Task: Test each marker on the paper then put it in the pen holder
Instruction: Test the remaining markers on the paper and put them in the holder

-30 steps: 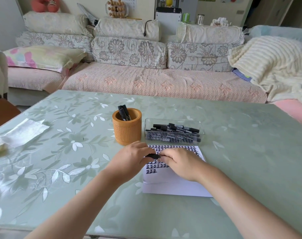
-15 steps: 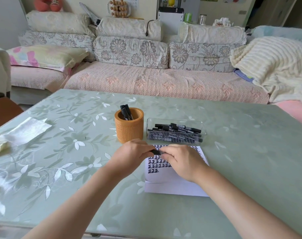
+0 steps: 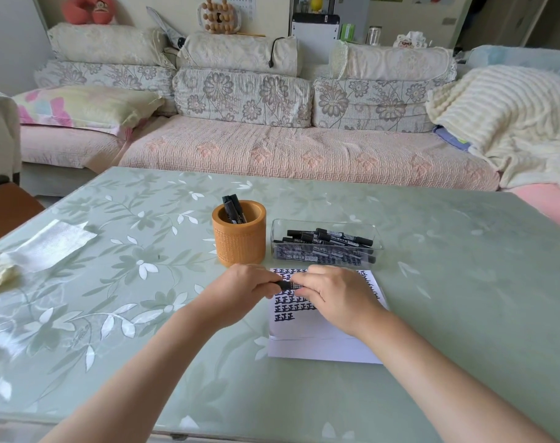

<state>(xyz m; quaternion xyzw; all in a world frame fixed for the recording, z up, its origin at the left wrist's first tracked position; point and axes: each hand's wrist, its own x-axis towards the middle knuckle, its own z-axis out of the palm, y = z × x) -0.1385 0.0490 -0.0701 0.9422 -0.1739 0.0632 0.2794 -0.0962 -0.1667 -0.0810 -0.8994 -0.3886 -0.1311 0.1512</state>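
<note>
A black marker (image 3: 285,285) lies level between my two hands, just above the white paper (image 3: 323,337). My left hand (image 3: 240,290) grips its left end and my right hand (image 3: 333,292) grips its right end; most of the marker is hidden by my fingers. Rows of black test marks cover the paper's upper part. Behind my hands stands the orange pen holder (image 3: 239,238) with a few black markers upright in it. To its right, a clear plastic box (image 3: 326,243) holds several black markers lying flat.
The green floral table (image 3: 128,298) carries a folded white cloth (image 3: 48,244) at its left edge. A long sofa (image 3: 272,148) with cushions and a cream blanket (image 3: 509,119) stands behind the table.
Both hands stay together on the marker over the paper; they have barely shifted. The camera view has moved slightly.
</note>
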